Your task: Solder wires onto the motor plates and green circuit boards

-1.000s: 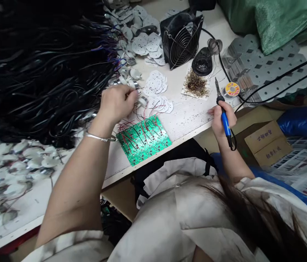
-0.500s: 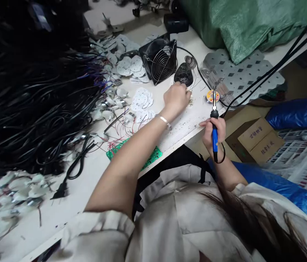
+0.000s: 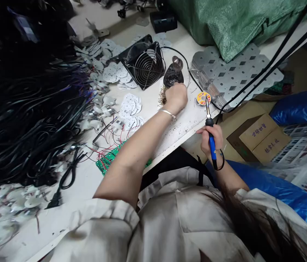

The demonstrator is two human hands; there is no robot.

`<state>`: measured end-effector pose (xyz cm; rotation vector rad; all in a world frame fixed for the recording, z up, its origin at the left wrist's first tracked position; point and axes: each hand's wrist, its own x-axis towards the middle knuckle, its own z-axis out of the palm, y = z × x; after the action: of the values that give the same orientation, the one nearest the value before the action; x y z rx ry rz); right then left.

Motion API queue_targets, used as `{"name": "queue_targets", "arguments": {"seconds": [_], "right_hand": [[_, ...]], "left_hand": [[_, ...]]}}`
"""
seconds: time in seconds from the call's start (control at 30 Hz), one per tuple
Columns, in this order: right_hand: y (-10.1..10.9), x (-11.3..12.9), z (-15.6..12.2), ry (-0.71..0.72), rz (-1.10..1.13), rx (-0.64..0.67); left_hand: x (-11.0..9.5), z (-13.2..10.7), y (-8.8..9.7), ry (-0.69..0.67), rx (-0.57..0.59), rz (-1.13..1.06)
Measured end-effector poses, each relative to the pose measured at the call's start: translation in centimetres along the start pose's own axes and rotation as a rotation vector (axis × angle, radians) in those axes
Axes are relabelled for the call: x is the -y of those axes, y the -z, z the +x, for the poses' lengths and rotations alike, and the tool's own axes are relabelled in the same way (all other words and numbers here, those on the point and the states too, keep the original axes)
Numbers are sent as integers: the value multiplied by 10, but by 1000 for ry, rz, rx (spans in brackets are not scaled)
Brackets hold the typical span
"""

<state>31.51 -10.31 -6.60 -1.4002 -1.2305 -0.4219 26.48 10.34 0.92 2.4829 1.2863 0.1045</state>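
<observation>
My right hand (image 3: 211, 137) grips a blue-handled soldering iron (image 3: 210, 131) upright at the table's front edge, tip pointing up toward a yellow solder spool (image 3: 202, 98). My left hand (image 3: 177, 97), a bracelet on its wrist, reaches across the white table with fingers curled, beside a patch of brown debris (image 3: 163, 96) and just below the black iron stand (image 3: 173, 74). What its fingers hold is hidden. A green circuit board (image 3: 106, 160) with red and black wires lies under my left forearm.
A black fan (image 3: 144, 63) stands at the back. White round boards (image 3: 129, 106) lie scattered mid-table. A big heap of black cables (image 3: 25, 105) fills the left. Perforated metal sheets (image 3: 232, 74) and a green sack (image 3: 224, 22) sit at the right; cardboard boxes (image 3: 259, 136) below.
My left hand left the wires by the green board and swung right to the spot below the iron stand. The view has shifted; my right hand keeps the iron.
</observation>
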Motion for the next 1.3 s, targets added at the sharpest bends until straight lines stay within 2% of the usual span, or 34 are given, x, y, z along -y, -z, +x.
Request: {"name": "queue_targets", "arguments": {"seconds": [0.1,0.17,0.3,0.37,0.5,0.57,0.63,0.73,0.83,0.9,0.93,0.97,1.03,1.1,1.17,1.23,1.3], "right_hand": [[1,2,-1,-32,29,10],[0,7,0,-49,34,18],[-7,14,4,-36,48,52],[-9,15,6,-10,90,53],[-8,16,11,1,126,85],[-8,17,13,18,158,80],[-9,18,13,56,200,52],[-11,19,10,87,235,76],[-13,24,5,62,268,125],[-19,32,4,60,310,139],[-24,37,3,73,332,153],[-30,43,4,92,355,170],[-43,57,4,126,392,215],[-51,70,5,137,418,268],[-51,79,3,137,412,323],[-46,80,-2,130,359,392],[-44,73,-8,119,293,415]], "left_hand": [[26,-16,20,18,-17,84],[47,-25,31,-85,-1,126],[75,-33,34,-132,2,168],[76,-35,28,-134,-31,156],[62,-40,19,-78,-79,157],[59,-43,22,-33,-91,134],[66,-54,31,-29,-140,88],[104,-99,55,10,-303,16],[165,-165,79,97,-423,-25],[202,-197,86,173,-479,-24],[215,-206,86,201,-481,-10],[222,-210,83,221,-463,13],[220,-204,74,249,-371,89],[204,-189,66,297,-250,177],[189,-172,62,324,-199,178],[184,-159,62,349,-206,97],[194,-154,69,296,-272,-23]]}}
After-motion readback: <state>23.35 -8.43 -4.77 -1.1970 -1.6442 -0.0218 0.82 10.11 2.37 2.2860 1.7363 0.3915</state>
